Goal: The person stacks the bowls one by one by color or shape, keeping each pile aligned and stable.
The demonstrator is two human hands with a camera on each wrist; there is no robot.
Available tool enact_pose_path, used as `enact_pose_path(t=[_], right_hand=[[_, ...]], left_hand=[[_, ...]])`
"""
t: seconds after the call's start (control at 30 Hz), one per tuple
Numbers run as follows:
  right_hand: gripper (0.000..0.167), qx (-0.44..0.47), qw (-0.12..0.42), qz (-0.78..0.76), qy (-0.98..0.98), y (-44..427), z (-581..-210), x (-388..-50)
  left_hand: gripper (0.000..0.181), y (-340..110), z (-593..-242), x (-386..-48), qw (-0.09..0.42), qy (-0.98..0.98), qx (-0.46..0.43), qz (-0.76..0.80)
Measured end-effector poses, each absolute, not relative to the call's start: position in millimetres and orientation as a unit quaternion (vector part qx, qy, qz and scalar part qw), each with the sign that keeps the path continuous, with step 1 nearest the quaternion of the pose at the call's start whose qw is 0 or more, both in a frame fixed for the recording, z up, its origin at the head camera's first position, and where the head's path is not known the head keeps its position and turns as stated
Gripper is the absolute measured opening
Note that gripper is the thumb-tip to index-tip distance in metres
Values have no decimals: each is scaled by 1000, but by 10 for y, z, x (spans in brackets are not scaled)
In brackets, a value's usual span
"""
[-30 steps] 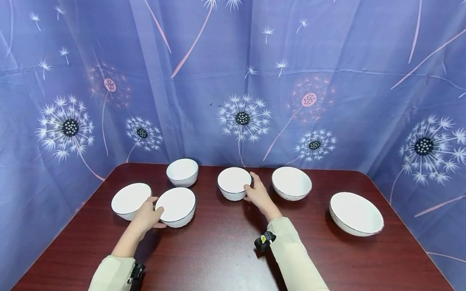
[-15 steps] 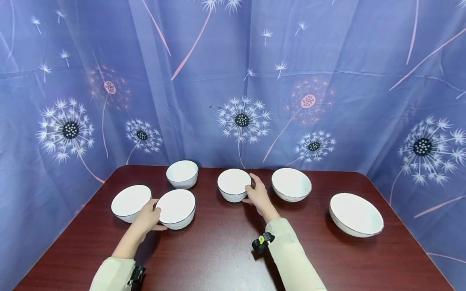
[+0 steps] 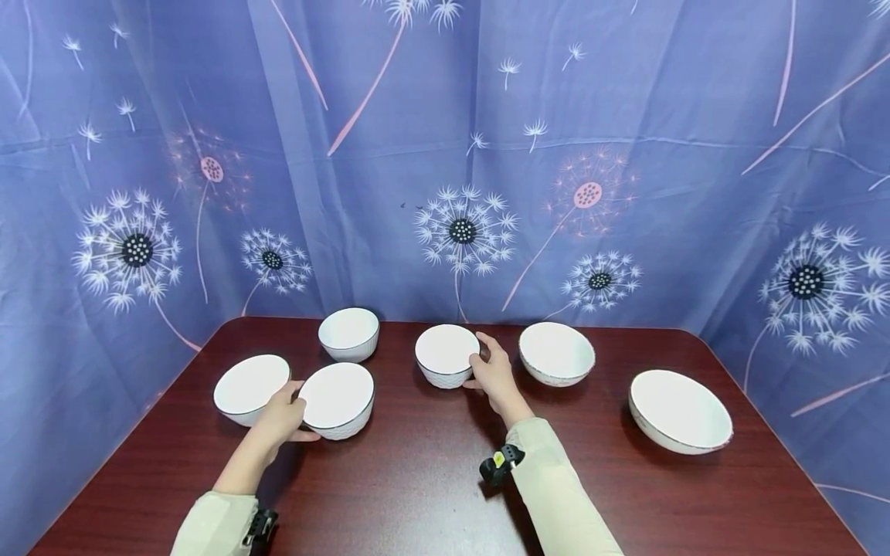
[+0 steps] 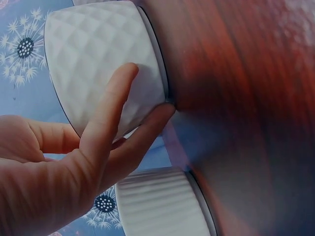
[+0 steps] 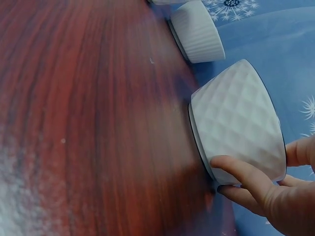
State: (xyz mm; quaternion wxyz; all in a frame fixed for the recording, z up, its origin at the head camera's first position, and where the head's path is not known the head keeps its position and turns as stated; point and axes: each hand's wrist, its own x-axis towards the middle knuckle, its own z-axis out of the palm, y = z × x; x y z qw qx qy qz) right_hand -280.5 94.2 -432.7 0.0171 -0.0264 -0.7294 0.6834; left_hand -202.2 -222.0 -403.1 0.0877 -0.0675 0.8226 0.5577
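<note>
Beside the left-front white bowl with a diamond-textured wall (image 3: 337,398), my left hand (image 3: 278,413) grips its left side, with fingers spread along the outer wall and one reaching low toward the base. In the left wrist view this bowl (image 4: 98,59) has a dark rim line. My right hand (image 3: 497,380) holds the right side of a smaller diamond-textured bowl (image 3: 446,351) at the table's back middle. The right wrist view shows two fingers low on this bowl's wall (image 5: 236,118), near its base, and another digit at the rim. Both bowls stand upright on the table.
A shallow white bowl (image 3: 250,386) sits just left of my left hand. Behind is a ribbed bowl (image 3: 349,334). On the right stand a bowl with a patterned wall (image 3: 556,353) and a larger one (image 3: 680,411). A blue dandelion curtain (image 3: 389,193) backs the dark red table (image 3: 389,494).
The head view has tilted slightly, so everything sits a little lower in it. Both hands stay on the same bowls, and no bowl has visibly moved.
</note>
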Motion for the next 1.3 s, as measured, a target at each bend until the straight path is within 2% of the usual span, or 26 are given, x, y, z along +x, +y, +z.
enact_pose_path(t=[0.33, 1.3], right_hand=[[52, -36, 19, 687, -726, 950, -4295, -2770], [52, 10, -29, 706, -708, 932, -4105, -2524]], left_hand=[[49, -2204, -4016, -2021, 93, 824, -70, 554], [49, -2229, -4039, -2032, 104, 824, -64, 553]])
